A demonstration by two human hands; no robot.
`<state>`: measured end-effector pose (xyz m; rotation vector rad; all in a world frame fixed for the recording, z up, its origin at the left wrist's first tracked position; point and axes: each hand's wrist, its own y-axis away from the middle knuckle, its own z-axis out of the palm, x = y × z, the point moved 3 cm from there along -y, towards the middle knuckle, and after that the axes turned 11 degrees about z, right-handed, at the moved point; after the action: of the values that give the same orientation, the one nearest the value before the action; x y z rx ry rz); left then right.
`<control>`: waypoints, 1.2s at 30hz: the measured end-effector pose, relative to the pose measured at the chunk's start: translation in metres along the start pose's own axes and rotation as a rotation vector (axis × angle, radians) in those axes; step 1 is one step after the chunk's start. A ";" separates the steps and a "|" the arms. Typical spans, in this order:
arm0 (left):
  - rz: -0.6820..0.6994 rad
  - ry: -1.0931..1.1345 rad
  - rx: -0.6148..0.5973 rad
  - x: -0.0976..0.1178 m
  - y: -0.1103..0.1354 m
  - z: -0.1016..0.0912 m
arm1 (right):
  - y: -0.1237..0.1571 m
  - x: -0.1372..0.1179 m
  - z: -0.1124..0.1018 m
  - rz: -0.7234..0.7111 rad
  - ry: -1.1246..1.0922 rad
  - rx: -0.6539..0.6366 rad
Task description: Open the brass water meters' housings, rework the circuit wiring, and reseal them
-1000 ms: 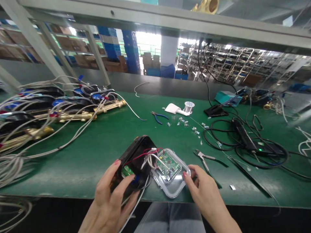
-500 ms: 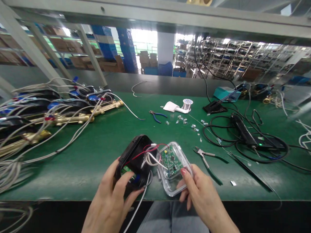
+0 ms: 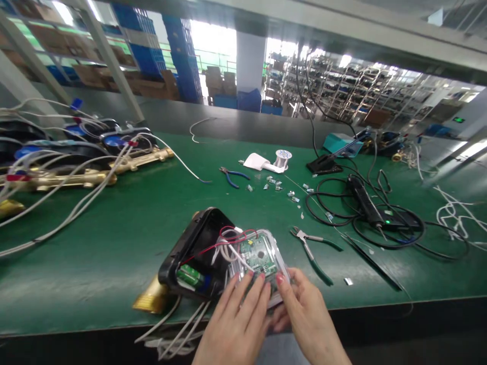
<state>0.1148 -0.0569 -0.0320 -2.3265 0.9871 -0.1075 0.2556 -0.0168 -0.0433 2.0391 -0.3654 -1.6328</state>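
Note:
A clear plastic cover [image 3: 279, 252] with a green circuit board [image 3: 262, 253] in it is held by my right hand [image 3: 308, 309], thumb on top and fingers beneath. My left hand [image 3: 241, 314] lies across the cover's lower part, its fingers stretched out side by side; its thumb is hidden. Left of the cover, a black housing [image 3: 182, 243] stands tilted on the bench, on a brass fitting [image 3: 152, 298]. Inside it is a green cylindrical battery [image 3: 190, 276]. Red and white wires [image 3: 225, 248] run between housing and cover.
Green-handled pliers [image 3: 315, 253] lie to the right, tweezers [image 3: 375, 263] beyond. Further back are blue-handled pliers [image 3: 233, 176], a solder spool [image 3: 282, 159], small scattered pieces and a soldering iron [image 3: 363, 203] with looped cable. Brass meters [image 3: 76, 178] with white cables fill the left.
My left hand has left the black housing and moved right onto the clear cover. The housing now rests on the bench, its battery and brass fitting exposed. The view has shifted right.

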 end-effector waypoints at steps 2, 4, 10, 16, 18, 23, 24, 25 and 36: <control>-0.020 0.020 -0.020 -0.002 0.000 0.008 | 0.001 -0.004 -0.023 -0.093 0.203 0.151; -0.066 0.053 -0.038 -0.002 0.003 0.012 | 0.001 -0.007 -0.060 -0.213 0.444 0.450; -0.131 0.094 0.027 0.007 0.011 0.014 | -0.012 0.008 -0.174 -0.382 1.267 1.119; -0.078 0.145 0.076 0.010 0.003 0.021 | -0.008 0.017 -0.202 -0.363 1.305 1.067; -0.072 0.153 0.064 0.011 -0.001 0.024 | 0.003 0.012 -0.197 -0.327 1.186 1.089; -0.100 0.140 -0.012 0.013 -0.014 0.029 | 0.027 -0.007 -0.152 -0.456 0.910 0.829; -0.098 0.137 -0.038 0.013 -0.017 0.029 | 0.030 -0.011 -0.139 -0.512 0.896 0.738; -0.093 0.133 -0.063 0.013 -0.019 0.029 | 0.032 -0.015 -0.126 -0.560 0.886 0.653; -0.097 0.140 -0.085 0.011 -0.023 0.032 | 0.021 -0.023 -0.070 -0.463 0.994 0.312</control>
<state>0.1467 -0.0364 -0.0472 -2.4728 0.9624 -0.2762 0.3194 -0.0080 -0.0025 3.0150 0.2462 -0.5766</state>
